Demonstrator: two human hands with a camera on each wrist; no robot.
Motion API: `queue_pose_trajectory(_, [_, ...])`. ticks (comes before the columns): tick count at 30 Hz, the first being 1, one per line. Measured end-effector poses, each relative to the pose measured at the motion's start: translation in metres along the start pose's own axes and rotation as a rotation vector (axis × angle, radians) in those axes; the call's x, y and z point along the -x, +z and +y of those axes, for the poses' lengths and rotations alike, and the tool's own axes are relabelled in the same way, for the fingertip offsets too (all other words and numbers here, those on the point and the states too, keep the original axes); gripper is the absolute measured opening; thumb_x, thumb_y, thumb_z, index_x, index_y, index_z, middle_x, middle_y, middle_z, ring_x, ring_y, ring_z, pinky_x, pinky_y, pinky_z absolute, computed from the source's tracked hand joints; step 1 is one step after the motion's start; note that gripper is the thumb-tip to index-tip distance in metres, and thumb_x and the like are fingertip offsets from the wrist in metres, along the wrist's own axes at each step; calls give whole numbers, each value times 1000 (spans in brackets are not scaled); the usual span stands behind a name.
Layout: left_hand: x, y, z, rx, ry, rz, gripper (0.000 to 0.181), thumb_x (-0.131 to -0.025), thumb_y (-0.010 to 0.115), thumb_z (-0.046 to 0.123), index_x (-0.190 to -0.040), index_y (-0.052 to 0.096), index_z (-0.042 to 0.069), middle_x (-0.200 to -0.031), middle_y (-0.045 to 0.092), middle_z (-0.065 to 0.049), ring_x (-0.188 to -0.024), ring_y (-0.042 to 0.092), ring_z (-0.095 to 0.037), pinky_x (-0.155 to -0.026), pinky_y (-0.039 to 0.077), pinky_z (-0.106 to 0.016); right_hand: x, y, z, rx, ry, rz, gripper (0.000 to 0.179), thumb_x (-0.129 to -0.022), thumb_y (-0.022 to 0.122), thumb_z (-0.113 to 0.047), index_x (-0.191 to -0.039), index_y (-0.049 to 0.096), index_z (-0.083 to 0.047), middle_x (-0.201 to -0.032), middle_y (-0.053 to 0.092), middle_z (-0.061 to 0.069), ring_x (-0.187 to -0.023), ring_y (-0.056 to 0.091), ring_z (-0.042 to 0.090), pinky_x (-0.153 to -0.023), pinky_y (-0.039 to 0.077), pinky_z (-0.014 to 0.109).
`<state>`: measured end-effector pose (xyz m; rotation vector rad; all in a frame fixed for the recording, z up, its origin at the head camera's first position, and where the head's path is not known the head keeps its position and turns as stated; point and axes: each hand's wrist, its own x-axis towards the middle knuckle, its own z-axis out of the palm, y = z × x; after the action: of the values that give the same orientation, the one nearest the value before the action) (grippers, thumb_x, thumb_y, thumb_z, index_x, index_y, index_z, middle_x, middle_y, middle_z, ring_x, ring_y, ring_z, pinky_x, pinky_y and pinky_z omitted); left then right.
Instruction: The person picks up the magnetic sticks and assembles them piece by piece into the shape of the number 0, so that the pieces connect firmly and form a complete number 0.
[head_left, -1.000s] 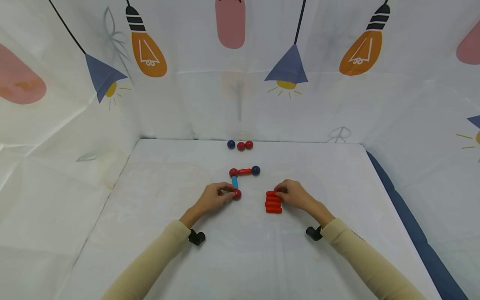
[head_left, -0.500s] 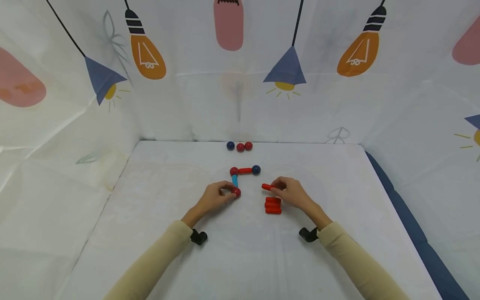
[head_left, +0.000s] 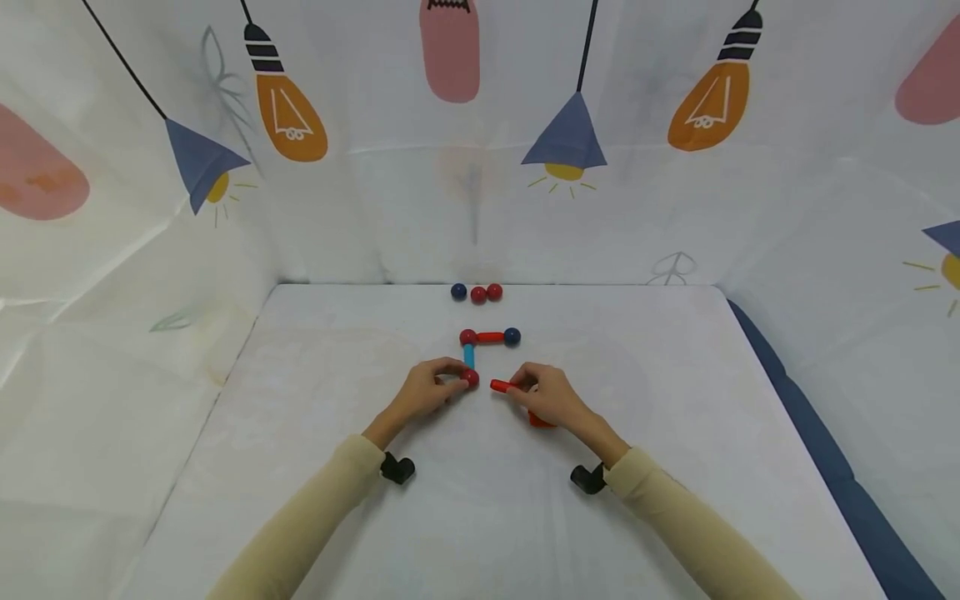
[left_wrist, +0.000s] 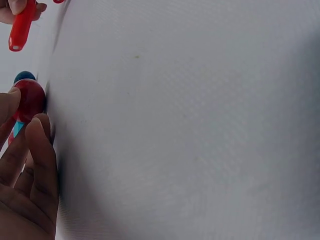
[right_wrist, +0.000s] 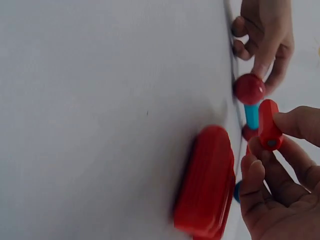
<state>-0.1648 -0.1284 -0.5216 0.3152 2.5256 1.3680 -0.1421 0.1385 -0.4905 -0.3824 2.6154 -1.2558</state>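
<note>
My left hand [head_left: 429, 387] pinches a red ball [right_wrist: 249, 89] at the near end of a blue rod [head_left: 468, 357]. That rod leads up to a second red ball [head_left: 468, 337], from which a red rod [head_left: 491, 337] runs right to a dark blue ball [head_left: 512, 337]. Between thumb and fingers my right hand [head_left: 551, 396] holds a loose red rod [right_wrist: 269, 125], its free end pointing at the pinched ball with a small gap between them. Beneath the right hand lie more red rods [right_wrist: 206, 182] side by side, mostly hidden from the head view.
Near the table's back edge sit a dark blue ball [head_left: 459, 292] and two red balls [head_left: 478, 295]. The white table [head_left: 360, 533] meets a printed cloth backdrop [head_left: 360, 208] behind. Dark blue padding [head_left: 810, 433] shows along the right side.
My right hand has lifted one red rod off the row and carried it left towards the ball in my left hand. The left hand keeps its pinch on the ball.
</note>
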Motion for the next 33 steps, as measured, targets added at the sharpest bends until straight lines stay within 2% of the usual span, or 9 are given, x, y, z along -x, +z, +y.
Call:
queue_pose_trajectory(9, [-2, -1, -1, -1, 9, -8, 36, -96, 75, 28, -130, 69, 17, -127, 72, -3, -103, 62, -20, -79, 56, -27, -10, 19, -7, -12, 6, -24, 11, -94, 75, -16, -102, 72, -9, -90, 71, 1, -78, 60, 14, -71, 54, 26])
queue_pose_trajectory(15, [-2, -1, -1, 28, 32, -6, 35, -96, 74, 25, -129, 69, 14, -126, 72, -6, -83, 63, -16, -66, 55, -26, -14, 24, -10, -21, 43, -11, 14, -94, 75, -16, -105, 71, -7, -90, 71, 2, -77, 59, 14, -69, 55, 26])
queue_pose_trajectory(20, [-1, -1, -2, 41, 26, -2, 34, -97, 73, 23, -130, 69, 14, -126, 71, -7, -70, 62, -14, -61, 55, -26, -14, 22, -15, -2, 60, -35, 17, -95, 74, -17, -109, 72, -8, -96, 72, 3, -82, 61, 16, -77, 57, 29])
queue_pose_trajectory(27, [0, 0, -3, 64, 4, 5, 33, -98, 71, 22, -129, 69, 14, -124, 71, -7, -60, 58, -14, -55, 53, -27, -10, 17, -13, 40, 3, -81, 22, -93, 70, -10, -115, 73, -9, -107, 73, 3, -97, 63, 18, -94, 57, 42])
queue_pose_trajectory(33, [1, 1, -3, 74, -6, 14, 33, -97, 72, 24, -128, 69, 15, -118, 72, -5, -59, 57, -17, -54, 52, -28, -10, 21, -11, 60, -33, -127, 23, -93, 73, -14, -116, 73, -10, -108, 75, 2, -103, 65, 20, -97, 56, 45])
